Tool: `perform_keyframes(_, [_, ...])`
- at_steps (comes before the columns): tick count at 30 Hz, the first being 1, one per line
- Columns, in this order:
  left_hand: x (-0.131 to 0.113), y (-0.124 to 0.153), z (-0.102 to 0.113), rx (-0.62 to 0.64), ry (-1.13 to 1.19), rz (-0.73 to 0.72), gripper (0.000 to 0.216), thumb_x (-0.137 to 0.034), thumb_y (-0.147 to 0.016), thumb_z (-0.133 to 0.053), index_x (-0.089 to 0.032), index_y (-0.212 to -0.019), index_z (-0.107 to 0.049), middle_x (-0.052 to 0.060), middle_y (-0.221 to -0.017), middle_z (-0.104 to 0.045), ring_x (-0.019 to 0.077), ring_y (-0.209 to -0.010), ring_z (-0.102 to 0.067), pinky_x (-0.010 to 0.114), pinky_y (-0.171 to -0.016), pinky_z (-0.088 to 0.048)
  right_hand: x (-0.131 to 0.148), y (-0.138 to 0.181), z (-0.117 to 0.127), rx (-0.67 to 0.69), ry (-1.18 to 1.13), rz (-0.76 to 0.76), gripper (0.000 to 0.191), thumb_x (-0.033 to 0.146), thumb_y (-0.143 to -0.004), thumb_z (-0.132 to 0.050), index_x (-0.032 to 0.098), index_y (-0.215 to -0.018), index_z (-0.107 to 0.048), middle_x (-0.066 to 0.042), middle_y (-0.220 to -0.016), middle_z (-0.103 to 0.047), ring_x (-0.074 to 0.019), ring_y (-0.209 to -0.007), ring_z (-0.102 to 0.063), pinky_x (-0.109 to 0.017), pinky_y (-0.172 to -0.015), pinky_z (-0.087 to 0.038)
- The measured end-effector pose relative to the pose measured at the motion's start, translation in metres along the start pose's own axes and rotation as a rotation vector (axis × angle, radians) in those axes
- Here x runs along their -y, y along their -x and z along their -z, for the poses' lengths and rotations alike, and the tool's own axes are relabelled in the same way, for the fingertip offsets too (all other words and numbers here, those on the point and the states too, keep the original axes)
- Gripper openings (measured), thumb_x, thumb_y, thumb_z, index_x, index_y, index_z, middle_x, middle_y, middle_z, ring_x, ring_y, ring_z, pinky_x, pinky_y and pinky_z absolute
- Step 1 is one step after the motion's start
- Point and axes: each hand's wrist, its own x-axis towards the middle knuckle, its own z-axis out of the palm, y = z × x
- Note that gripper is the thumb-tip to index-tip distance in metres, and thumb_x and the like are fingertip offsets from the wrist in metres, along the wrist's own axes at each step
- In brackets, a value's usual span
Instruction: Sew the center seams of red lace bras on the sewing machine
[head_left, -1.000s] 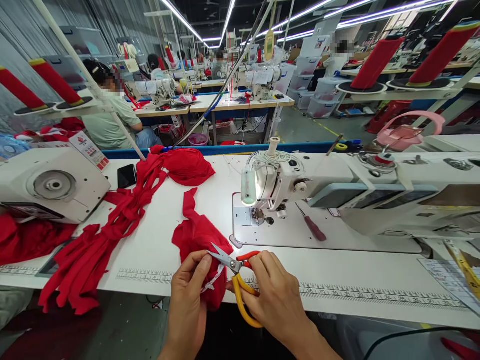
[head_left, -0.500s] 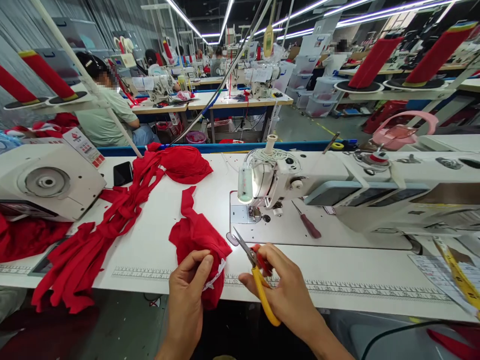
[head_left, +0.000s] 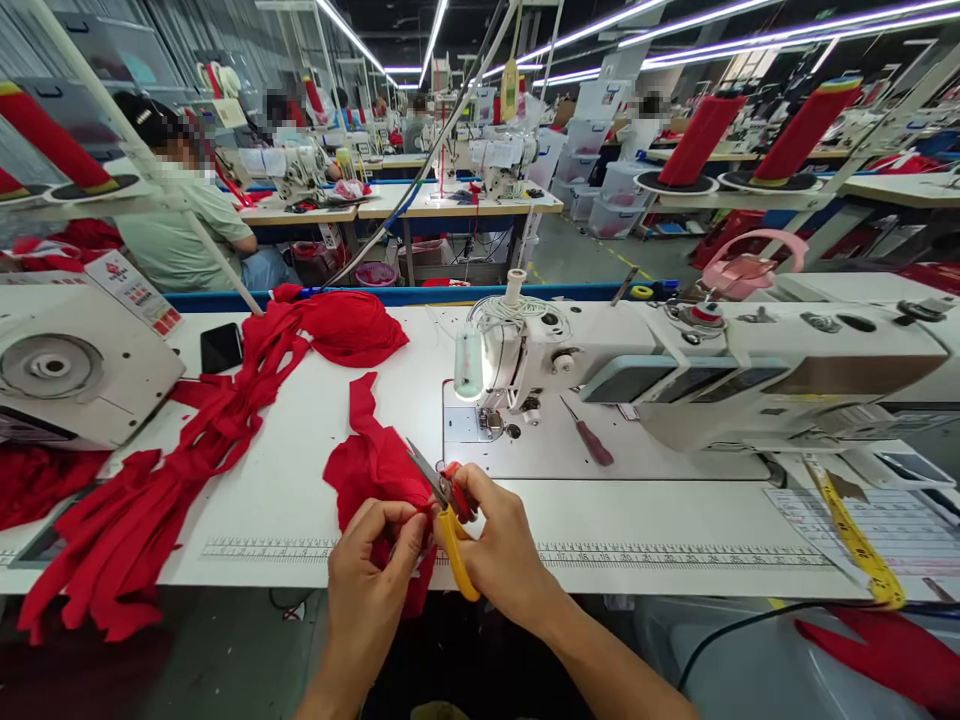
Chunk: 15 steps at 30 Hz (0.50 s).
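Observation:
My left hand (head_left: 371,575) pinches the near edge of a small red fabric piece (head_left: 371,470) at the table's front edge. My right hand (head_left: 499,550) grips scissors (head_left: 444,500) with a yellow and red handle, blades pointing up-left over the fabric. Both hands touch at the cloth. Just behind them stands a white sewing machine (head_left: 675,365) with its lamp lit over the needle plate (head_left: 480,425).
A long heap of red fabric strips (head_left: 187,450) runs along the left of the white table (head_left: 300,480). A second machine (head_left: 67,365), a black phone (head_left: 221,347), a red-handled screwdriver (head_left: 589,438) and a yellow tape measure (head_left: 855,540) lie about. A person (head_left: 180,220) sits at the row behind.
My right hand swung the scissors away to the right, then brought them back left onto the red piece. The view shifted slightly to the right.

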Motion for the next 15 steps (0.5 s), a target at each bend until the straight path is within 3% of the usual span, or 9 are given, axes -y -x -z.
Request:
perform_keyframes(3, [0.0, -0.001, -0.003, -0.085, -0.176, -0.186, 0.017, -0.034, -0.089, -0.062, -0.022, -0.076, -0.066, -0.001, -0.073, -0.062, 0.0133, -0.065, -0.059, 0.022, -0.059, -0.046, -0.003, 0.003, -0.002, -0.056, 0.051, 0.038, 0.016, 0.016, -0.07, -0.056, 0.023, -0.072, -0.042, 0.005, -0.068, -0.051, -0.0111, -0.061, -0.045, -0.022, -0.053, -0.035])
perform_keyframes(6, [0.003, 0.001, -0.006, -0.123, -0.262, -0.284, 0.014, -0.028, -0.09, -0.06, -0.023, -0.078, -0.064, -0.001, -0.073, -0.06, 0.0129, -0.063, -0.057, 0.022, -0.06, -0.044, -0.004, 0.007, -0.002, -0.109, 0.1, 0.091, 0.014, 0.015, -0.071, -0.053, 0.024, -0.074, -0.042, 0.005, -0.069, -0.051, -0.0114, -0.06, -0.045, -0.022, -0.052, -0.034])
perform_keyframes(11, [0.004, 0.004, -0.013, -0.096, -0.229, -0.243, 0.014, -0.027, -0.09, -0.06, -0.023, -0.077, -0.064, -0.001, -0.073, -0.059, 0.013, -0.062, -0.057, 0.022, -0.06, -0.044, -0.008, 0.014, 0.0, -0.176, 0.171, 0.15, 0.014, 0.013, -0.07, -0.05, 0.024, -0.074, -0.043, 0.005, -0.067, -0.05, -0.0122, -0.06, -0.045, -0.023, -0.053, -0.037])
perform_keyframes(15, [0.002, 0.002, -0.015, -0.024, -0.12, -0.115, 0.017, -0.034, -0.088, -0.063, -0.023, -0.075, -0.067, 0.0, -0.073, -0.061, 0.0144, -0.064, -0.056, 0.023, -0.06, -0.043, -0.011, 0.016, 0.004, -0.183, 0.195, 0.154, 0.013, 0.014, -0.073, -0.052, 0.024, -0.075, -0.044, 0.004, -0.069, -0.053, -0.0124, -0.061, -0.048, -0.023, -0.054, -0.039])
